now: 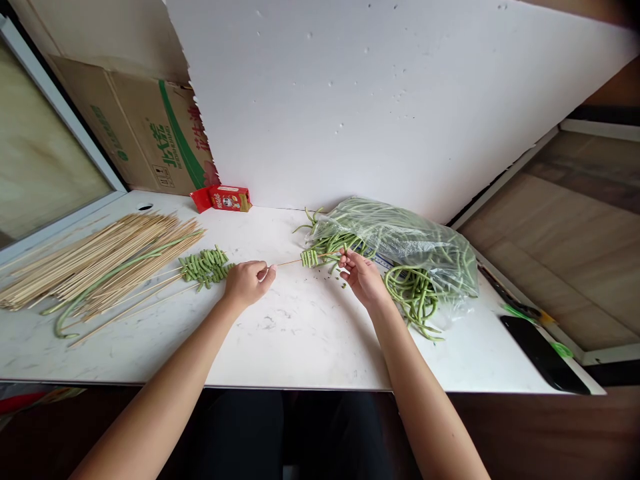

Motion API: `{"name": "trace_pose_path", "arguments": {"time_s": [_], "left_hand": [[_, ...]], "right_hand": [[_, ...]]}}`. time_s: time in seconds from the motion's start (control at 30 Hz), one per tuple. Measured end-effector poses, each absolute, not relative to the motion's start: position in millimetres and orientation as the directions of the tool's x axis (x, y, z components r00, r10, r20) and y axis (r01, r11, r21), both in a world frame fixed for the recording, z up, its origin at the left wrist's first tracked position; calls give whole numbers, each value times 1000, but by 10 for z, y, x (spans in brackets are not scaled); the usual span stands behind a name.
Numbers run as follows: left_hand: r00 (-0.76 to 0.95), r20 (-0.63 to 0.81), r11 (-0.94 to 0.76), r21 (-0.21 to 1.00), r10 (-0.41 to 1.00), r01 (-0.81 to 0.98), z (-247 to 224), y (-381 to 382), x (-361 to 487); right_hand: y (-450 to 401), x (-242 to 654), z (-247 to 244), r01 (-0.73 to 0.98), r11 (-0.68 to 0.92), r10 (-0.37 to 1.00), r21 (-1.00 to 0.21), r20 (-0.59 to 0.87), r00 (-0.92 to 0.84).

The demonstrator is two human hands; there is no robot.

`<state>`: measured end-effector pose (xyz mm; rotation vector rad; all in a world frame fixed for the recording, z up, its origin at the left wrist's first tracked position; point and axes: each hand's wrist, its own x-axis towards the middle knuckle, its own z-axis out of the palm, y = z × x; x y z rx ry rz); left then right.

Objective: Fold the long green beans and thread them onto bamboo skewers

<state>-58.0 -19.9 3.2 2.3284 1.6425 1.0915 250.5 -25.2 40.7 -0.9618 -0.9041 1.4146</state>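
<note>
From the head view, my left hand (249, 281) is closed, thumb against curled finger, on one end of a thin skewer (288, 263). It points away from those fingers to my right, its long axis running nearly crosswise before me and rising slightly toward my right hand (365, 279). Cut bean pieces (309, 259) sit side by side along it, each lying across it, nearer my right fingertips. Those pinch a short green piece (345, 247) at the skewer's far end, the other fingers loosely bent. Under both hands is a white, grey-flecked tabletop (300, 347). Left of my left fingers lie loaded skewers (204, 267); beyond my right, a clear bag of long beans (400, 230). Ahead of my hands stands a white board (350, 100), with a cardboard box (145, 127) to its left.
</note>
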Motion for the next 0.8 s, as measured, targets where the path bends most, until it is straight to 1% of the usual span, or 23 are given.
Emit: {"name": "trace_pose_path", "arguments": {"time_s": [0.13,0.3,0.57,0.8], "left_hand": [[169,491,-416,454,855,788,39,-199,-577],[171,486,-415,454,857,788,30,-194,-578],[182,498,-428,440,848,790,22,-202,-584],[204,502,-433,396,840,810,30,-185,-588]], "right_hand": [[-250,2505,401,-377,-59,998,-924,-52,-29],[-254,2502,398,-345,-55,999,-937,-51,-19],[-255,2494,413,-357,-52,999,-933,-49,-18],[-249,2503,401,-335,-40,999,-941,-42,-2]]}}
